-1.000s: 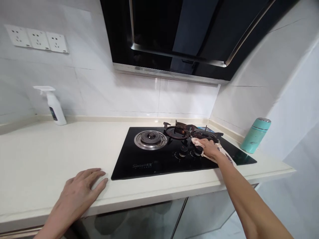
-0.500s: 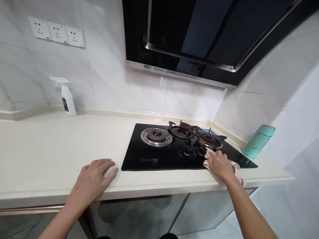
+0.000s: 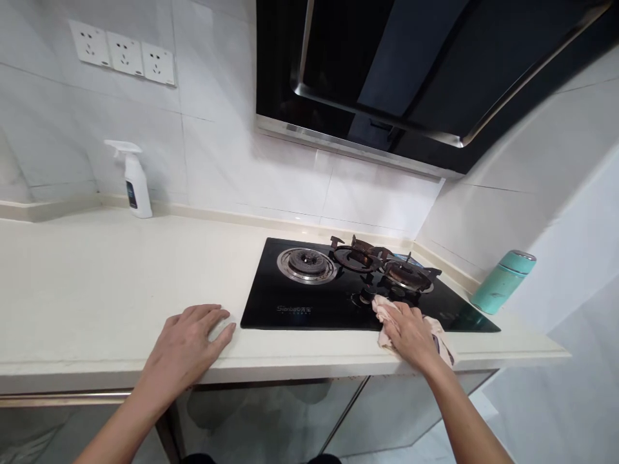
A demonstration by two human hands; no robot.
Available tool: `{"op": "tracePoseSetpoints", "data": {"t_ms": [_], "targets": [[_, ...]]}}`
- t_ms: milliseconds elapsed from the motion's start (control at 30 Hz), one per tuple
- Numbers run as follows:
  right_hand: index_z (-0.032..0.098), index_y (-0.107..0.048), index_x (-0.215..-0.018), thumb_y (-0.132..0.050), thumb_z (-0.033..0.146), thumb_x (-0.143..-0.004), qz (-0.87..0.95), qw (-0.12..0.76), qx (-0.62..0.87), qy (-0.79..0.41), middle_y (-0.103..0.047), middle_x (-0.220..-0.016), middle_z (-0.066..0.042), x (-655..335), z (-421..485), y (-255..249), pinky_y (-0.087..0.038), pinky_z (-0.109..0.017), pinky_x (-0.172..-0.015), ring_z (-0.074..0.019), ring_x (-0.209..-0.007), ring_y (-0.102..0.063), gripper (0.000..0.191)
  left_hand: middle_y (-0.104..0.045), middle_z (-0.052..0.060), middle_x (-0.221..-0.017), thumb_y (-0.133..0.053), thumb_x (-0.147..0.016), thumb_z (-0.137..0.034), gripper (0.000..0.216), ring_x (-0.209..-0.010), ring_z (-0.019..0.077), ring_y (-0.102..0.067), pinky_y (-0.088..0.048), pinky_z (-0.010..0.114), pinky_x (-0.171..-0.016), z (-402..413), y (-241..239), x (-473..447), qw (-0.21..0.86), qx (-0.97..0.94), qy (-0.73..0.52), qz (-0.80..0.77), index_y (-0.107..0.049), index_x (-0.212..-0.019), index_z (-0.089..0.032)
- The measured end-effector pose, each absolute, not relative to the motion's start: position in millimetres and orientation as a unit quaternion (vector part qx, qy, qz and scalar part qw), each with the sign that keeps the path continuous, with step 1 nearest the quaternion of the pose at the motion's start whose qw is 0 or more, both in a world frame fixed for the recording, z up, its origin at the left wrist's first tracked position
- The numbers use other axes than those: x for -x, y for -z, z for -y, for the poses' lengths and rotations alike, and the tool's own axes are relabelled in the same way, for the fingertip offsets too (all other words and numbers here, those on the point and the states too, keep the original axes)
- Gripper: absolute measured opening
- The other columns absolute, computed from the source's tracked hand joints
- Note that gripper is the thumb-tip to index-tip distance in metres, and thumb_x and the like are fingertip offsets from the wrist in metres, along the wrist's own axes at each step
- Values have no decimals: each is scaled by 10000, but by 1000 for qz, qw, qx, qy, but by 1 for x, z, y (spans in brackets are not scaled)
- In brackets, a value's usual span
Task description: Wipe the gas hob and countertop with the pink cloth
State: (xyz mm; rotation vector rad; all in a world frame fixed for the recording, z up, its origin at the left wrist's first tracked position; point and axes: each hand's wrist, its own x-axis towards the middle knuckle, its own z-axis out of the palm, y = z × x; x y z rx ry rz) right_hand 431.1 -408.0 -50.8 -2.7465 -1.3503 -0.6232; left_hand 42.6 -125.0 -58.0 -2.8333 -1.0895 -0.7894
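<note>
On the pale countertop (image 3: 120,283), my left hand (image 3: 186,345) rests with fingers spread, just left of the black glass gas stove (image 3: 300,299). My right hand (image 3: 409,332) grips a light pink cloth (image 3: 384,309) at the stove's front edge, beside the control knobs. One knob (image 3: 368,294) shows at the cloth's left tip; the other is mostly hidden behind cloth and hand. The left burner (image 3: 308,263) has no grate over it. Two dark pan supports (image 3: 358,258) sit at the back and right of the stove, one around the right burner (image 3: 405,274).
A white spray bottle (image 3: 137,183) stands by the back wall at left. At the right end of the counter is a teal thermos (image 3: 503,283). A black range hood (image 3: 367,84) hangs low above the stove. Wall sockets (image 3: 126,55) are at upper left.
My right hand has slid the cloth left along the stove's front, from the right knob towards the left one. My left hand stays in place; the view has shifted slightly.
</note>
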Motion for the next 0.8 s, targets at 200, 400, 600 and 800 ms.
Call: {"op": "tracePoseSetpoints", "data": {"t_ms": [200,400,600,800], "targets": [[266,-669,-1335,-370,457,-1055,331,-12,923,196,-617,-1219,-154,-428,377,37,-432,-454,-861,-344,-1074,-560,452,-727,82,-1319,-424,-978,-527,478,-1305,296,-596,-429,432,-1029,127,57,-40,-9,900,252,356,-744,-1191,-244],[263,-687,-1318,-308,482,-1068,340,-3,922,188,-604,-1058,-145,-442,404,41,-451,-401,-834,-307,-1009,-605,504,-738,82,-1302,-456,-970,-505,434,-1278,282,-619,-452,420,-1029,127,61,-38,-16,897,277,343,-765,-1140,-251],[254,-711,-1259,-338,477,-1056,284,24,941,184,-591,-1035,-136,-462,441,52,-440,-368,-816,-298,-1001,-594,480,-741,90,-1285,-450,-966,-546,480,-1245,310,-636,-471,435,-999,125,59,-38,-6,898,274,344,-768,-1159,-242],[263,-707,-1264,-354,448,-1055,331,17,920,208,-582,-1120,-126,-442,429,51,-398,-377,-829,-294,-1018,-548,449,-712,88,-1332,-424,-962,-540,492,-1239,332,-624,-465,465,-984,131,51,-43,-1,900,249,359,-769,-1171,-257]]}}
